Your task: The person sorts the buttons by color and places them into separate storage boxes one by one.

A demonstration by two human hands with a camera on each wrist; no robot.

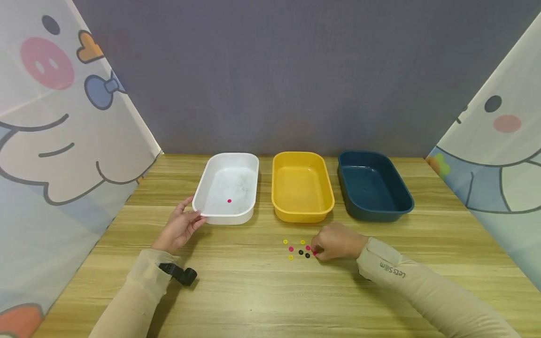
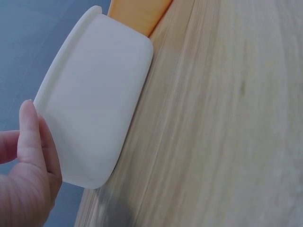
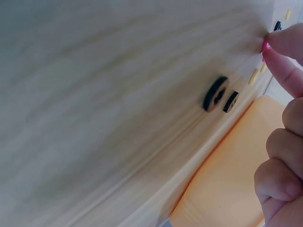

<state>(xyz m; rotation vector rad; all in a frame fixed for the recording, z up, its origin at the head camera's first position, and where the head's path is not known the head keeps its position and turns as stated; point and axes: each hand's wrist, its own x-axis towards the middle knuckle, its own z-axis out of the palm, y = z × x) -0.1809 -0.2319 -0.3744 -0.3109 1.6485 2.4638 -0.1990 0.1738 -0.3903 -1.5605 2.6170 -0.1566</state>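
My left hand (image 1: 179, 228) grips the near left corner of a white plastic bin (image 1: 225, 219), thumb and fingers at its rim and outer wall. A single pink button (image 1: 229, 201) lies inside that bin. Over the wooden table, my right hand (image 1: 338, 241) pinches a pink button (image 3: 265, 46) between thumb and index finger, the other fingers curled in. Left of this hand lie loose buttons: yellow ones such as the yellow button (image 1: 285, 241), pink ones such as the pink button (image 1: 291, 249), and black ones such as the black button (image 1: 301, 252).
A yellow bin (image 1: 302, 217) stands in the middle, behind the loose buttons. To its right is a dark blue bin (image 1: 376, 215). A grey wall panel (image 1: 270, 80) rises behind the wooden table (image 1: 236, 291), and printed cartoon cloths hang at both sides.
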